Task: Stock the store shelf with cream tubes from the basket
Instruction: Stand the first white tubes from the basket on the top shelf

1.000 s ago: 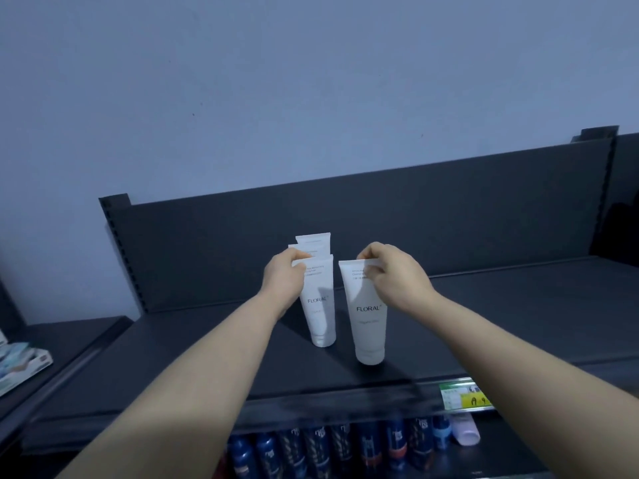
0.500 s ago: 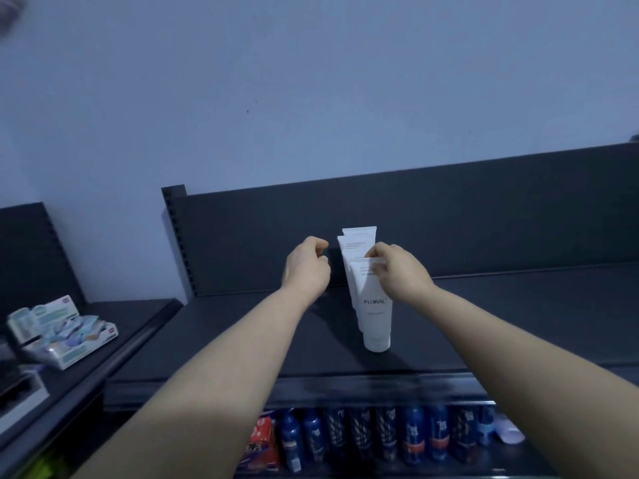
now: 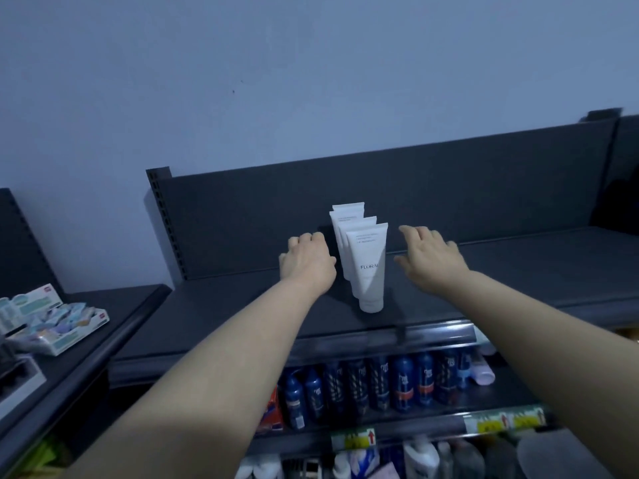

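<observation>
Head view: four white cream tubes point(image 3: 349, 216) stand cap-down in a single file on the dark top shelf point(image 3: 224, 305), running from near its front edge back toward the back panel point(image 3: 466, 195), each one overlapping the one behind. The front tube point(image 3: 368, 271) is printed with the word FLORAL and rests upright on its white cap, with its flat crimped end on top. The left hand point(image 3: 306, 261) hovers just beside the row on its left, knuckles up; its grip is closed into a loose fist with nothing in it, and whether it brushes the rear tubes cannot be told. The right hand point(image 3: 430, 259) hangs on the other side of the row, apart from the front tube by a small gap; its grip is wide, fingers spread and pointing toward the back panel, holding nothing. Both bare forearms reach in from the bottom corners. Under the top shelf, a row of dark blue bottles point(image 3: 403, 385) stands upright, with a pale bottle point(image 3: 482, 373) lying at its right end. Yellow-and-green price labels point(image 3: 352, 439) sit on the rail below them, above more bottles at the bottom edge. On a neighbouring shelf to the left lies an open display box point(image 3: 58, 326) of pale packets. A plain bluish wall point(image 3: 311, 81) rises behind.
</observation>
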`<action>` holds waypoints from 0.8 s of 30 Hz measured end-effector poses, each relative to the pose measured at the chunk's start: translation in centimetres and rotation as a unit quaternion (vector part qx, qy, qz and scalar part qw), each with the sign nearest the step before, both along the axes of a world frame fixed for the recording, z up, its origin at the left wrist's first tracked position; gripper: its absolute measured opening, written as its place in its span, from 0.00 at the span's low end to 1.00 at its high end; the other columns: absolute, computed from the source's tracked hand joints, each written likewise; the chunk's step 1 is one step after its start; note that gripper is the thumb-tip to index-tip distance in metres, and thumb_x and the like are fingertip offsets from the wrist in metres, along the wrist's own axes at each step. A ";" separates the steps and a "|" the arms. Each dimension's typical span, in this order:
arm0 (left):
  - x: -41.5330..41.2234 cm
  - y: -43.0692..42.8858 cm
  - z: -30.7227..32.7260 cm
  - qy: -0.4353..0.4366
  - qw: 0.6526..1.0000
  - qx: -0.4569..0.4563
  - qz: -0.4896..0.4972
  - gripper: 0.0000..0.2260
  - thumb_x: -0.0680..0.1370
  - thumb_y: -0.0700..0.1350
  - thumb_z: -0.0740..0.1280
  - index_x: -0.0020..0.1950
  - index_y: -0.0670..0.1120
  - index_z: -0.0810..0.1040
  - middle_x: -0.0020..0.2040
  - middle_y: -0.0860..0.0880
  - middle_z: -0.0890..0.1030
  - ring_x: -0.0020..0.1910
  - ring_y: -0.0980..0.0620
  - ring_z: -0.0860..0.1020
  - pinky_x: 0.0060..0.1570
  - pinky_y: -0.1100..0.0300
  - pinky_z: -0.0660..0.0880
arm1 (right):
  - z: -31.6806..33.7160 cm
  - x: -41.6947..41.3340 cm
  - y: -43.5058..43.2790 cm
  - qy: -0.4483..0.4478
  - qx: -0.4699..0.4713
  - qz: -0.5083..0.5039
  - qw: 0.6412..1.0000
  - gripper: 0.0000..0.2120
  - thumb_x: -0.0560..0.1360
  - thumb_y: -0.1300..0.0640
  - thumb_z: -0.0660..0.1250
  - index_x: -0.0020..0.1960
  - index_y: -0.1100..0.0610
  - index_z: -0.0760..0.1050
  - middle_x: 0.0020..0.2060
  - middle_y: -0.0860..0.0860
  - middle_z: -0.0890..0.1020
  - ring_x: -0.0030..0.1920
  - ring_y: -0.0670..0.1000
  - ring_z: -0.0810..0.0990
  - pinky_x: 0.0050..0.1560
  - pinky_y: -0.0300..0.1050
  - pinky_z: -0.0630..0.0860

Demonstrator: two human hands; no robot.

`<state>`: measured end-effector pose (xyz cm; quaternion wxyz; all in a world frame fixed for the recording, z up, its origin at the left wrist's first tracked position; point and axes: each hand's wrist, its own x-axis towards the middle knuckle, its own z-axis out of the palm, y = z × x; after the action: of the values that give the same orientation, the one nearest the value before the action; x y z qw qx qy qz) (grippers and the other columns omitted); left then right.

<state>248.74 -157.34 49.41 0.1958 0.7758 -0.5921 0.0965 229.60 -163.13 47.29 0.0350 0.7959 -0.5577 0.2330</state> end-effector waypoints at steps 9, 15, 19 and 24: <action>-4.7 2.4 -3.0 0.009 0.998 0.030 -0.054 0.18 0.80 0.51 0.62 0.66 0.44 0.70 0.65 0.46 0.74 0.66 0.44 0.68 0.58 0.47 0.70 | -3.7 -5.7 3.6 0.078 0.042 -0.009 0.996 0.24 0.81 0.48 0.55 0.74 0.55 0.58 0.70 0.55 0.65 0.69 0.59 0.64 0.65 0.57 0.65; -10.0 3.2 -5.0 0.000 0.997 0.050 -0.054 0.17 0.80 0.50 0.61 0.66 0.44 0.72 0.64 0.44 0.75 0.63 0.43 0.70 0.54 0.47 0.72 | -6.4 -11.4 5.2 0.128 0.052 0.016 0.990 0.23 0.81 0.47 0.55 0.72 0.55 0.60 0.69 0.54 0.66 0.68 0.58 0.65 0.63 0.57 0.66; -14.6 4.2 -7.2 0.010 0.996 0.072 -0.046 0.15 0.81 0.50 0.60 0.64 0.43 0.73 0.62 0.43 0.75 0.62 0.43 0.70 0.54 0.47 0.74 | -8.2 -17.3 5.9 0.163 0.067 0.031 0.984 0.19 0.81 0.48 0.55 0.69 0.56 0.64 0.67 0.55 0.69 0.67 0.58 0.66 0.62 0.56 0.66; -21.0 4.9 -11.2 -0.020 0.989 0.139 -0.053 0.18 0.81 0.51 0.60 0.67 0.43 0.70 0.65 0.43 0.73 0.66 0.43 0.67 0.59 0.45 0.73 | -11.4 -25.8 6.7 0.163 0.105 0.027 0.981 0.19 0.79 0.47 0.57 0.67 0.55 0.66 0.64 0.55 0.70 0.66 0.58 0.67 0.62 0.56 0.67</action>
<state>227.76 -152.48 38.17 0.0789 0.7609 -0.6438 0.0182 203.83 -156.47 35.90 0.0354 0.8374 -0.5439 0.0417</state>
